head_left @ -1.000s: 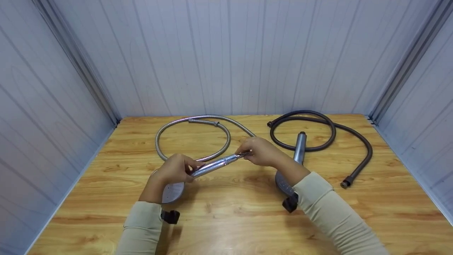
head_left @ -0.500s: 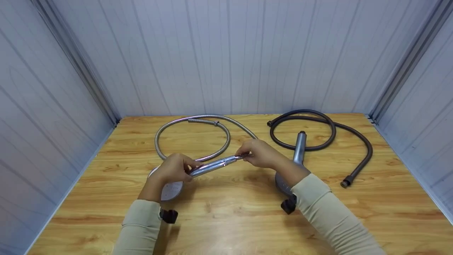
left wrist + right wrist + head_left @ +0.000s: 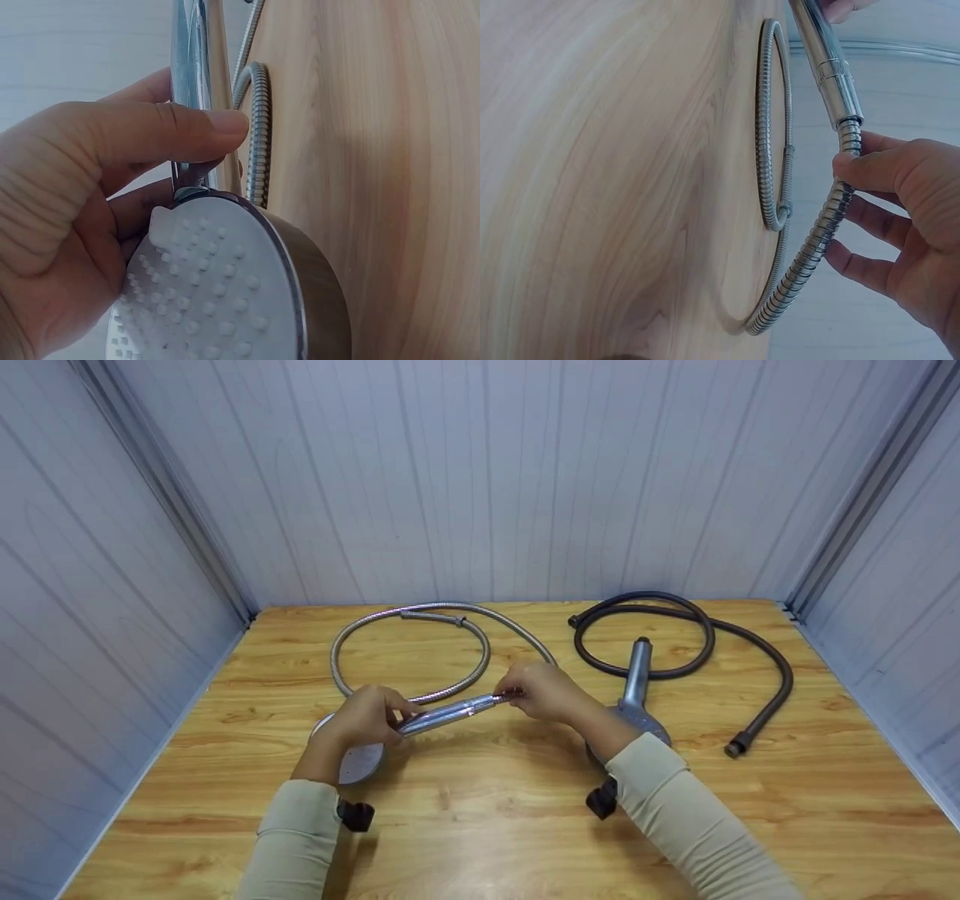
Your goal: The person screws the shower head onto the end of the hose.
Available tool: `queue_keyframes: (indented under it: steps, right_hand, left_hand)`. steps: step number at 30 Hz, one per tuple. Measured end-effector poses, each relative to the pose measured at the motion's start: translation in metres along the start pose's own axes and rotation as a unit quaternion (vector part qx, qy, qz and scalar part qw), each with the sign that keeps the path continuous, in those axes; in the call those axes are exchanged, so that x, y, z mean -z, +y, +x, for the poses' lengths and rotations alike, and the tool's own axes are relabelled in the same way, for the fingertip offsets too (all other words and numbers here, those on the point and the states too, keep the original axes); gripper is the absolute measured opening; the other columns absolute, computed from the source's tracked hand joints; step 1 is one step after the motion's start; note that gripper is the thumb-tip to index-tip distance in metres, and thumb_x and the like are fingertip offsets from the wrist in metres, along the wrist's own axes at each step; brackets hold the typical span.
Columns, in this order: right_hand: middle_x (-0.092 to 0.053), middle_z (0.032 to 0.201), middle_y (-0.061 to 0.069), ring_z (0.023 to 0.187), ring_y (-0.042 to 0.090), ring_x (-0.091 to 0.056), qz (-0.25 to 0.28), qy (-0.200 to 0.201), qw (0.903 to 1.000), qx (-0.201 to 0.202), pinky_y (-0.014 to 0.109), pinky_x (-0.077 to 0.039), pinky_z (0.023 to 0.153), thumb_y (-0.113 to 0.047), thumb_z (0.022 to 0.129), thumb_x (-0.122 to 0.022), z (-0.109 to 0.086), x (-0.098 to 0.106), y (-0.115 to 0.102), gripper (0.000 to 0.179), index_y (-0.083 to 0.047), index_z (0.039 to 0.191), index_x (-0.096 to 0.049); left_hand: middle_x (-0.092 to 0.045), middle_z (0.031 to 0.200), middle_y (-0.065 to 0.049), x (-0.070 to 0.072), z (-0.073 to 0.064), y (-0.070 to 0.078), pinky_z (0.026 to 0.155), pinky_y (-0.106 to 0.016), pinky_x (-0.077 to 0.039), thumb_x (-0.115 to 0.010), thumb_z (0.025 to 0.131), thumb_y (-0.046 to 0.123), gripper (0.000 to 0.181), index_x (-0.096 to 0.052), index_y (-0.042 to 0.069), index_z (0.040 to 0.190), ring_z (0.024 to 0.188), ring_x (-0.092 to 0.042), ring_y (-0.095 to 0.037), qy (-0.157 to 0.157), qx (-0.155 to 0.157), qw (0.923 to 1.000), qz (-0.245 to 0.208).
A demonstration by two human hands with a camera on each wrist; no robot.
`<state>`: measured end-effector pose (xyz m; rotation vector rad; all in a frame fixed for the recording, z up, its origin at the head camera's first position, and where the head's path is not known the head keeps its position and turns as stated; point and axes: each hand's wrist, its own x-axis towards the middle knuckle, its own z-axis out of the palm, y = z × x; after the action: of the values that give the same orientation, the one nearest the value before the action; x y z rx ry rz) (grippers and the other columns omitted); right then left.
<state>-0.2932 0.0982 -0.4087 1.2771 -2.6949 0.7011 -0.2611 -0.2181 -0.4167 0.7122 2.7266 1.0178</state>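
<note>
Slightly lower and further left than a second ago, my right grip (image 3: 544,690) pinches the ribbed silver hose (image 3: 804,262) just beside its joint with the chrome shower head (image 3: 439,718). My left grip (image 3: 365,718) holds that head's handle (image 3: 191,60) near the white spray face (image 3: 217,277), raised above the wooden surface (image 3: 480,825). Behind, the hose loops; to the right, a grey shower head (image 3: 637,679) overlaps a dark hose (image 3: 710,639).
</note>
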Motion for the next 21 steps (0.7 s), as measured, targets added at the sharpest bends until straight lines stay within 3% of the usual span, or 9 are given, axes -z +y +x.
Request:
queue_keyframes:
  steps: [10,21]
  right_hand:
    - [-0.070,0.094,0.005,0.086,0.020,-0.065,-0.021,-0.011,0.9996,-0.014,0.034,-0.053,0.075,0.003,0.086,-0.069,0.004,-0.012,-0.004,0.021,-0.008,0.102,-0.076]
    - [-0.071,0.091,0.003,0.085,0.019,-0.066,-0.045,0.011,0.9986,-0.025,0.036,-0.053,0.074,0.001,0.084,-0.069,0.007,-0.031,-0.005,0.021,-0.010,0.101,-0.076]
  left_hand:
    - [-0.072,0.093,-0.005,0.002,0.000,-0.006,0.062,-0.032,-0.056,-0.078,0.065,-0.015,0.047,-0.078,0.011,0.105,0.078,-0.067,-0.022,-0.010,0.011,0.9998,0.010]
    - [-0.072,0.086,0.001,0.004,0.002,-0.007,0.061,-0.031,-0.053,-0.079,0.064,-0.015,0.049,-0.079,0.016,0.102,0.075,-0.064,-0.016,-0.001,0.048,0.9947,0.091]
